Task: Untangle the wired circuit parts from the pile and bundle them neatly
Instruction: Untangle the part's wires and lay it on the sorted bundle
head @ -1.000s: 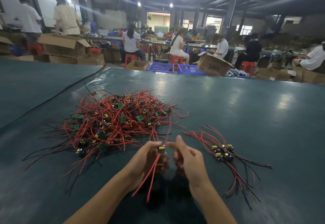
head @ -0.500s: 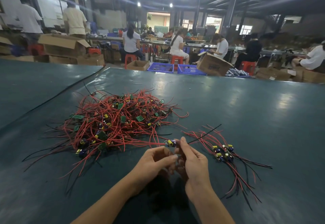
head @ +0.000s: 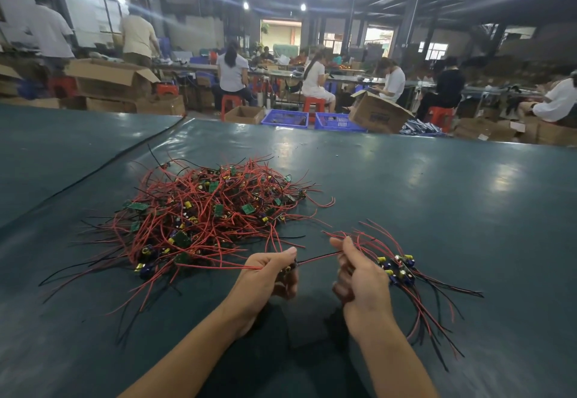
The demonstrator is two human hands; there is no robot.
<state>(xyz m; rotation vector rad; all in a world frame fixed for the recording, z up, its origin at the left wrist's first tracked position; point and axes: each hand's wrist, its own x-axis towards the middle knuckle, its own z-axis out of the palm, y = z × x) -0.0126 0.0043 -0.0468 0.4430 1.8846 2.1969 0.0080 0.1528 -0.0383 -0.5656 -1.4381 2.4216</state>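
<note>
On the near part of the table [head: 437, 198], the left hand [head: 268, 276] curls its fingers round a small part [head: 288, 268], thumb laid along the top. A red wire [head: 218, 266] trails left from the fist toward the pile [head: 203, 219]. The right hand [head: 362, 282], close by but apart, pinches wires between its thumb and curled fingers. A dark wire [head: 318, 257] runs taut between the two hands. Just right of the right hand lies the bundle [head: 399, 268], boards together, wires fanning out. Farther left sits the pile, a tangle of red and black wires and green boards. Beyond the table stand blue crates [head: 285, 118], boxes [head: 377, 113] and people [head: 232, 76] seated on red stools [head: 229, 104].
</note>
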